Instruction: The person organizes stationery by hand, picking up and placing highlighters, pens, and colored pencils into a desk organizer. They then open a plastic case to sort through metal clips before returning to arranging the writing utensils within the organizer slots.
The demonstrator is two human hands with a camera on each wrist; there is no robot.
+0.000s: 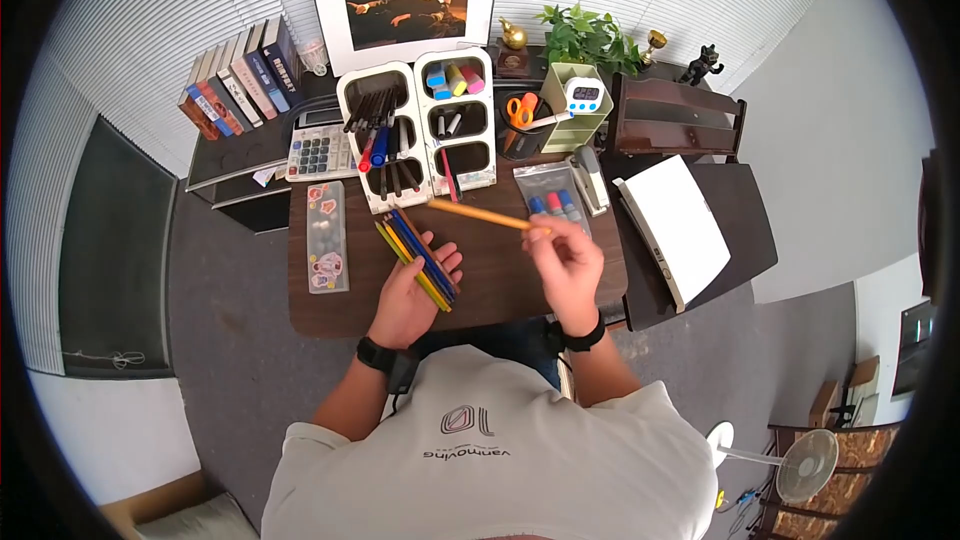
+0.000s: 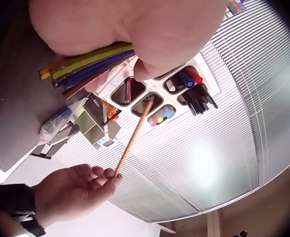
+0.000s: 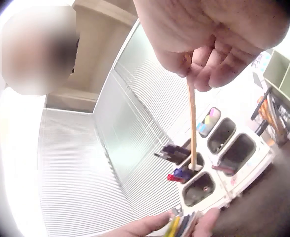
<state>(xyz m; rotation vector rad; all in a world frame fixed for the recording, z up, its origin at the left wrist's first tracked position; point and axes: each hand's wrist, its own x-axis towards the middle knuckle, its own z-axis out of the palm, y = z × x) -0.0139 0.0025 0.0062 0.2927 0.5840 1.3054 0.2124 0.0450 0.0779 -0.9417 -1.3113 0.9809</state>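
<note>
My left hand (image 1: 408, 292) holds a bundle of coloured pencils (image 1: 425, 265), with yellow, blue and brown ones among them. Between thumb and fingertips, my right hand (image 1: 566, 265) pinches one orange pencil (image 1: 480, 214) by its end. Its far end points left, toward the white pen organizer (image 1: 425, 162) at the back of the desk. In the organizer's compartments stand black pens (image 1: 372, 110), blue and red markers (image 1: 378, 148), and highlighters (image 1: 455, 80). One front compartment has a thin reddish pencil (image 1: 448, 172). The left wrist view shows the bundle (image 2: 90, 64) close up under the palm.
A sticker-covered pencil case (image 1: 327, 240) lies left of my left hand, below a calculator (image 1: 320, 152). To the right are a bag of small bottles (image 1: 552, 195), a stapler (image 1: 590, 182), a mesh cup with scissors (image 1: 522, 130), and a white binder (image 1: 675, 230).
</note>
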